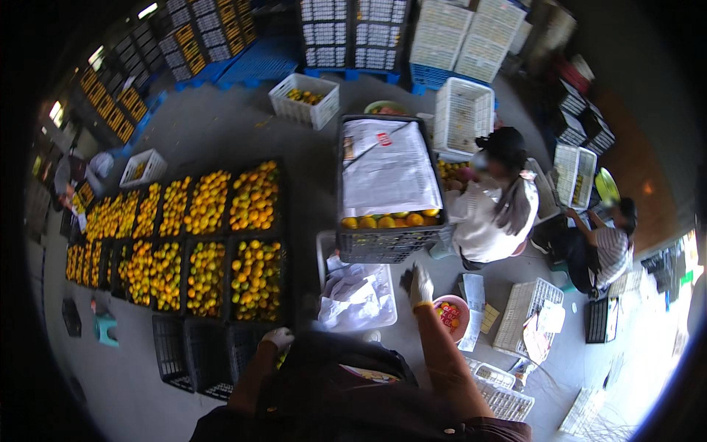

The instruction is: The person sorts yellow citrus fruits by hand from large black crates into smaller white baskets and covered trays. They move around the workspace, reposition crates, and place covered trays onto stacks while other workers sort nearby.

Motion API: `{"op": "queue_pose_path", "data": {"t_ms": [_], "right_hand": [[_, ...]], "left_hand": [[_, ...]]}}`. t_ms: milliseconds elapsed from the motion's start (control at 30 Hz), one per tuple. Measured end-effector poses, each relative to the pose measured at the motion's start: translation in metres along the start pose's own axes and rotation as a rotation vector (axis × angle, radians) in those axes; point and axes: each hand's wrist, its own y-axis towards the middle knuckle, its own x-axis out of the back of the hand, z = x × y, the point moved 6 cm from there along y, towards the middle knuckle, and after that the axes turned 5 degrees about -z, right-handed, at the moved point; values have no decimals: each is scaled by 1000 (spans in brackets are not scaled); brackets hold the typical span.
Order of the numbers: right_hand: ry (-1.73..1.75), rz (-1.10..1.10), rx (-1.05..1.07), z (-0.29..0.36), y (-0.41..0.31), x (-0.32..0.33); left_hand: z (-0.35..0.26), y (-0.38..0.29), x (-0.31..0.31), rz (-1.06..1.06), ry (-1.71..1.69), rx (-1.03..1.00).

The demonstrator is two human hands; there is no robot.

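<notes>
My left hand [279, 337], in a white glove, is low at the near end of the black crates, next to an empty black plastic crate [207, 353]. Whether its fingers grip anything is hidden. Stretched forward, my right hand [422, 284] wears a white glove with dark fingertips. No object shows in it, and its finger position is unclear. It lies between a white tub [391, 304] of crumpled paper and a pink basket [462, 330] of fruit. Ahead stands a black crate [381, 246] of orange citrus fruit [386, 222], mostly covered by newspaper sheets [389, 171].
Rows of black crates filled with yellow-orange citrus [207, 204] stand at left. A person in white [497, 215] sits close on the right, another person [602, 248] farther right. White crates [530, 315] and a green stool [104, 329] stand on the floor. Crates are stacked on blue pallets [254, 63] behind.
</notes>
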Motion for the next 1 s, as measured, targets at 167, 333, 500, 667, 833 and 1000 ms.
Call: {"op": "queue_pose_path", "data": {"t_ms": [167,333,500,667,833,1000], "right_hand": [[70,-313,-288,36,79,-87],[92,-619,-183,22,81,-100],[-193,-761,-167,30,61,-101],[-324,-815,-125,36,64,-96],[-541,-905,-150,43,52,-107],[-551,-950,-329,51,45,-123]], "left_hand": [[8,47,55,-16,-45,-10],[72,138,105,79,51,-106],[157,192,144,431,305,-61],[127,218,230,246,347,-216],[-9,257,344,-232,-85,-228],[-236,315,444,-263,-472,-742]]}}
